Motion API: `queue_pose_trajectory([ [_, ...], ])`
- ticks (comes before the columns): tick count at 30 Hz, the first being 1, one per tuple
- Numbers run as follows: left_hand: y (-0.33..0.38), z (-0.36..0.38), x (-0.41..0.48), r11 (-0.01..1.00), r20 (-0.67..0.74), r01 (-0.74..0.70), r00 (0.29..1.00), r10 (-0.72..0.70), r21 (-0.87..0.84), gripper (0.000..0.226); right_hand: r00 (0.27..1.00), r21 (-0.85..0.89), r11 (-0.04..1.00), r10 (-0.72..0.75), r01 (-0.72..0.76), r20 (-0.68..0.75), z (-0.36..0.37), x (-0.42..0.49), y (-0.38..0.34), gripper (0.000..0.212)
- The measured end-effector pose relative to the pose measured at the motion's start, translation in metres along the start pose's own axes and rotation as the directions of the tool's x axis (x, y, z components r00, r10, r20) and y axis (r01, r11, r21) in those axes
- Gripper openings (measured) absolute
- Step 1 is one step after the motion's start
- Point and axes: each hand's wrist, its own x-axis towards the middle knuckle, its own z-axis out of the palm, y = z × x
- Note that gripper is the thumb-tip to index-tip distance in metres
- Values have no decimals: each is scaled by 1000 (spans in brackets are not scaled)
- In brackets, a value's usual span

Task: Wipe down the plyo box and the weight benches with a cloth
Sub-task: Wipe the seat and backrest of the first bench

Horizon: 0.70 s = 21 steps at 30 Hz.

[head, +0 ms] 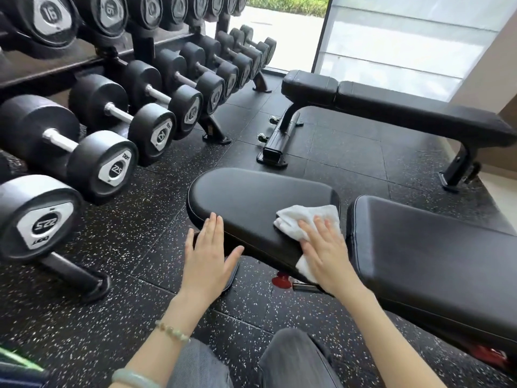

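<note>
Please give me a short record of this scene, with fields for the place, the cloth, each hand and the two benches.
place: gym floor, beside racked dumbbells
near bench: black, padded, cloth on its seat
cloth: white, crumpled, partly under right hand
right hand: flat, pressing cloth on the seat
left hand: fingers straight, at the seat's left edge
far bench: black, no hand on it

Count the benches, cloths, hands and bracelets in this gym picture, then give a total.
Benches: 2, near bench and far bench
Cloth: 1
Hands: 2, left hand and right hand
Bracelets: 2, bead bracelet and bangle
Total: 7
</note>
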Motion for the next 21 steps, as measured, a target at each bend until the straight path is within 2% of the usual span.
queue_pose_trajectory([
  [2, 0, -1, 1, 1000, 31, 5, 999, -5, 19, 88, 999, -62, 997, 34, -34, -10, -1, 34, 6, 81],
  [3, -1, -2, 2, 999, 39, 1, 999, -2, 32, 91, 999, -119, 991, 54, -53, 1, -3, 52, 7, 80],
  [6, -1, -3, 3, 999, 28, -13, 1000, 11, 45, 93, 990, -235, 967, 119, -100, 70, -10, 100, -1, 52],
  [11, -4, -3, 4, 997, 19, -15, 1000, 14, 72, 84, 983, -241, 968, 105, -66, 151, 2, 144, -46, 52],
  [17, -8, -4, 4, 994, 4, -12, 1000, 12, 111, 73, 948, -223, 942, -192, 250, 252, 23, 92, -90, 51],
  [19, -9, -4, 4, 994, -16, -20, 1000, 22, 109, 70, 954, -207, 946, -204, 250, 219, 18, 62, -75, 50],
  [21, -10, -4, 4, 996, -30, -23, 999, 26, 91, 67, 975, -210, 964, -125, 163, 184, 7, 48, -48, 49],
])
